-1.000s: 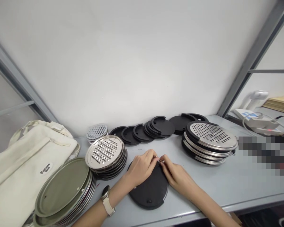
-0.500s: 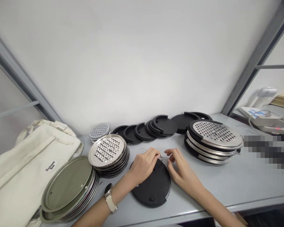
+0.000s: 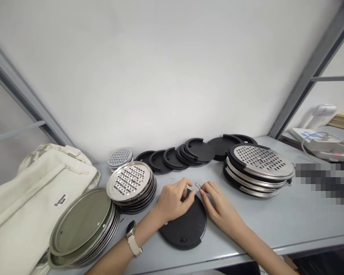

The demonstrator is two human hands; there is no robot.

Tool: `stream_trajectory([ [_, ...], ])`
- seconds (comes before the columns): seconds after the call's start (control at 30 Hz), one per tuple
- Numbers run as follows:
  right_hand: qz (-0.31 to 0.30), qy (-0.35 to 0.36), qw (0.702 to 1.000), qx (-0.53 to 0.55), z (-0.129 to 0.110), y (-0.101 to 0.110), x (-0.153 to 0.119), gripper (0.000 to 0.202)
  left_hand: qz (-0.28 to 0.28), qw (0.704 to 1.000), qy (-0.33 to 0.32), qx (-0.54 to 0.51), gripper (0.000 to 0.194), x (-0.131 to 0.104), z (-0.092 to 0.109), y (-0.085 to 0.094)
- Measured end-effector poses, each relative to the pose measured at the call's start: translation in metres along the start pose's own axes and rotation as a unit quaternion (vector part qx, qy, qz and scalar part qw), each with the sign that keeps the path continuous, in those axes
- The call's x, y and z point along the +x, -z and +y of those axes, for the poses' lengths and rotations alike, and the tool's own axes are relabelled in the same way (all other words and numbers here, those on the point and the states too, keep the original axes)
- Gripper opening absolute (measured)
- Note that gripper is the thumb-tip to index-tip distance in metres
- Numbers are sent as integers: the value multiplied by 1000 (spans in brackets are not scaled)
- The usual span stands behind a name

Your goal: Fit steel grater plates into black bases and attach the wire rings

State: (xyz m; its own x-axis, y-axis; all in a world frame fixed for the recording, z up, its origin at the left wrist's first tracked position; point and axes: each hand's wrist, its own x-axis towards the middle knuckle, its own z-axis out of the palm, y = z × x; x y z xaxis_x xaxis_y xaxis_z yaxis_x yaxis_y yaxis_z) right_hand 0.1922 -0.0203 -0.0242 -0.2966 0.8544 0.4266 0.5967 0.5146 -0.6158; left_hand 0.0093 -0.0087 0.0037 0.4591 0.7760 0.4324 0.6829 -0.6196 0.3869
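Observation:
A round black disc [image 3: 185, 229] with a raised partial rim and a small hole lies flat on the grey table. Above its far left part is my left hand [image 3: 172, 202], thumb and forefinger apart with nothing visible between them. Beyond the disc's far right edge, my right hand [image 3: 216, 202] pinches a thin, bent metal wire or chain [image 3: 197, 185]. Its loose end sticks out to the left, and its exact kind is too small to make out. Whether the wire passes through the disc is hidden.
Left of the disc are stacked grater discs [image 3: 130, 181], olive-green round plates [image 3: 83, 225] and a cream bag [image 3: 43, 191]. More black discs [image 3: 202, 151] line the wall. At the right stand a stack of black-rimmed graters [image 3: 260, 162] and a white device [image 3: 318, 141].
My left thumb and forefinger have parted from the small metal piece. My right hand has closed and now pinches the thin wire. The black disc has stayed in place.

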Motion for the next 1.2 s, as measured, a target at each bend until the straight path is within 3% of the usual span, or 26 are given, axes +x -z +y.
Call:
stream_trajectory([
  [0.23, -25, -61, 998, -21, 7, -5, 0, 28, -75, 985, 56, 142, 34, 0, 3, -5],
  [0.43, -64, -63, 996, -27, 3, -3, 0, 24, -115, 983, -20, 142, 19, 0, -1, -2],
  [0.63, -93, -46, 994, -33, -1, -1, -1, 26, -141, 979, -74, 123, 17, -2, -1, 0],
  [0.77, -102, -45, 993, -45, 0, -1, -1, 27, -137, 981, -81, 111, 18, -1, -1, 0],
  [1.2, -135, -103, 985, 7, 2, 2, 1, 44, -106, 990, -10, 97, 24, -1, 2, -1],
])
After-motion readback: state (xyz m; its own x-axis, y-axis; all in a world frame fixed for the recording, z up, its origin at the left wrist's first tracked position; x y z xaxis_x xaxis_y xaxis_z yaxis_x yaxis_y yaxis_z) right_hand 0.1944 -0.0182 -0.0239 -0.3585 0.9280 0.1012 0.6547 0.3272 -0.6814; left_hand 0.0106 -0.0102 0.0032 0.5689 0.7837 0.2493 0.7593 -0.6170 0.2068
